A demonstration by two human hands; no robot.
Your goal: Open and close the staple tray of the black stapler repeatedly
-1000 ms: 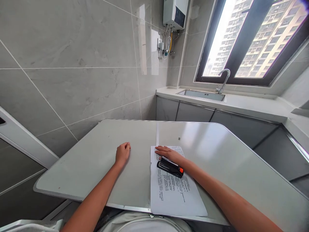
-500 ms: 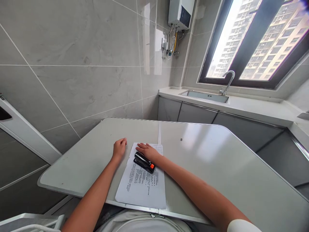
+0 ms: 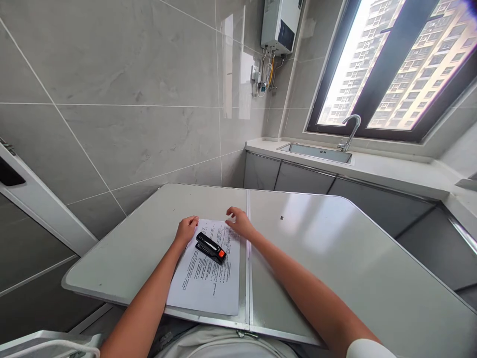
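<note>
A printed sheet of paper (image 3: 206, 278) lies on the grey folding table (image 3: 328, 248), reaching to its near edge. A black stapler (image 3: 210, 247) with an orange end rests on the upper part of the sheet. My left hand (image 3: 186, 228) sits loosely curled at the sheet's top left corner, touching its edge, with nothing visible in it. My right hand (image 3: 240, 221) hovers at the sheet's top right corner, fingers bent and slightly apart, empty, just off the stapler.
A seam (image 3: 248, 258) runs down the table's middle, right of the paper. Behind stand a tiled wall, a counter with a sink (image 3: 316, 151) and tap (image 3: 349, 130), a wall heater (image 3: 281, 22) and a window. A white rail (image 3: 40, 209) is at left.
The paper with the stapler has slid left across the table, from right of the seam to left of it. My right hand has lifted off the stapler and moved to the sheet's top right corner.
</note>
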